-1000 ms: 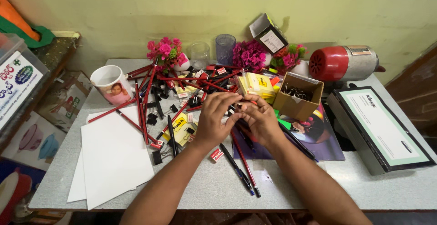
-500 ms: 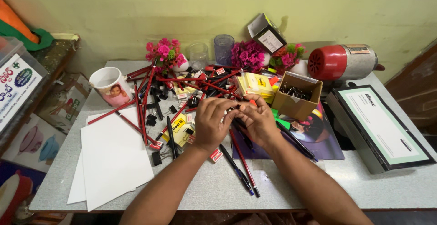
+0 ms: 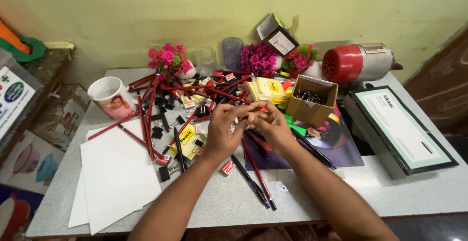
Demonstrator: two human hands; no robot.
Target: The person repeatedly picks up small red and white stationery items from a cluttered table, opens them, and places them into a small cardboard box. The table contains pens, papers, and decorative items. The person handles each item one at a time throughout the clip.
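My fingers (image 3: 242, 114) on both hands are curled together above the middle of the surface (image 3: 312, 197), pinching some small item between them; it is too hidden for me to tell what it is. My left hand (image 3: 222, 131) and right hand (image 3: 270, 126) touch at the fingertips. Right under them lie red pencils (image 3: 253, 165) and a dark pen (image 3: 249, 180), with a small red eraser (image 3: 227, 168) just beside my left wrist. A yellow sticky-note pad (image 3: 186, 138) sits left of my left hand. Just beyond my right hand stands an open cardboard box (image 3: 312, 107) of binder clips. Farther left lie white paper sheets (image 3: 114, 177) and a white mug (image 3: 111, 97).
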